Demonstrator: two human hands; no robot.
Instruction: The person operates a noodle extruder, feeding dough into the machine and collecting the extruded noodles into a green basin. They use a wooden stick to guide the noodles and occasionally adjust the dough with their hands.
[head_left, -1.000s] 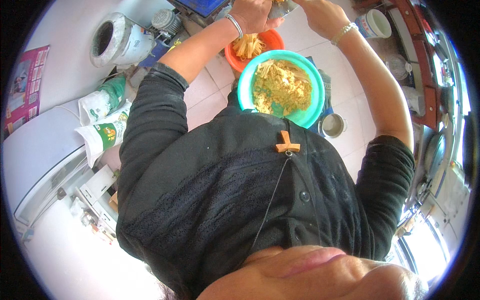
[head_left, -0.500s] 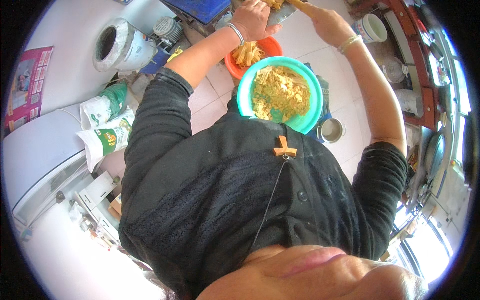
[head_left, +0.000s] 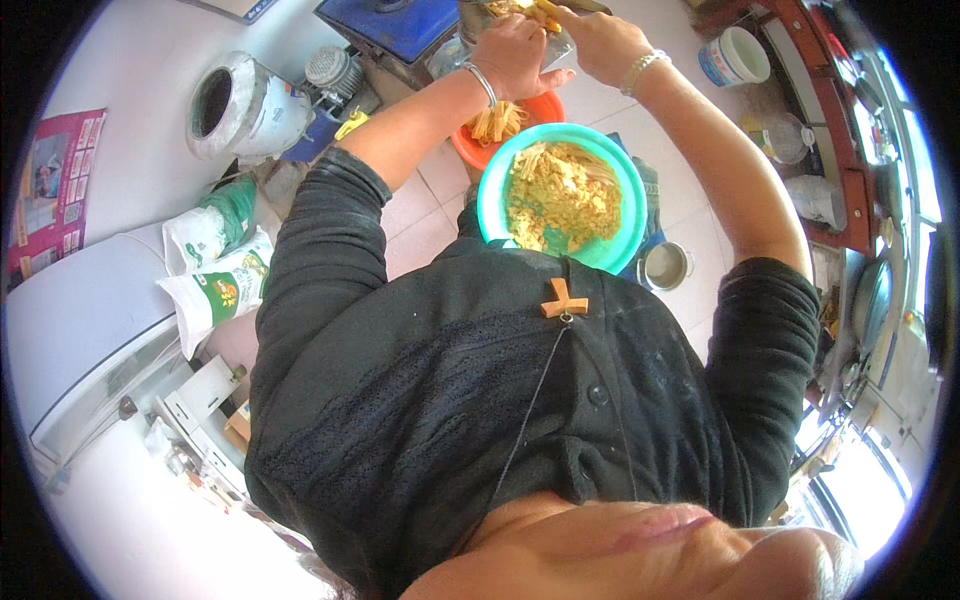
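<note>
At the top of the view stands a metal hopper (head_left: 590, 6) with crumbly yellow dough (head_left: 512, 8) in it. My left hand (head_left: 510, 58) lies at its near edge, thumb spread to the right and fingers reaching onto the dough. Close beside it, my right hand (head_left: 608, 48) grips a short wooden stick (head_left: 549, 14), whose tip points into the dough. Below the hopper, an orange-red basin (head_left: 545, 108) holds cut flat noodles (head_left: 497, 124). Nearer to me, a turquoise basin (head_left: 632, 215) contains yellow dough crumbs (head_left: 565, 195) and some pale strips along its far side.
A metal pot (head_left: 664, 266) stands right of the turquoise basin. A white bucket (head_left: 738, 56) is at the far right, by a reddish-brown cabinet (head_left: 856, 205). On the left are a motor (head_left: 334, 68), a large wrapped drum (head_left: 250, 105) and white-green sacks (head_left: 222, 290).
My right hand has moved left and slightly down, bringing the stick close to my left hand over the hopper. My left hand has shifted slightly toward me.
</note>
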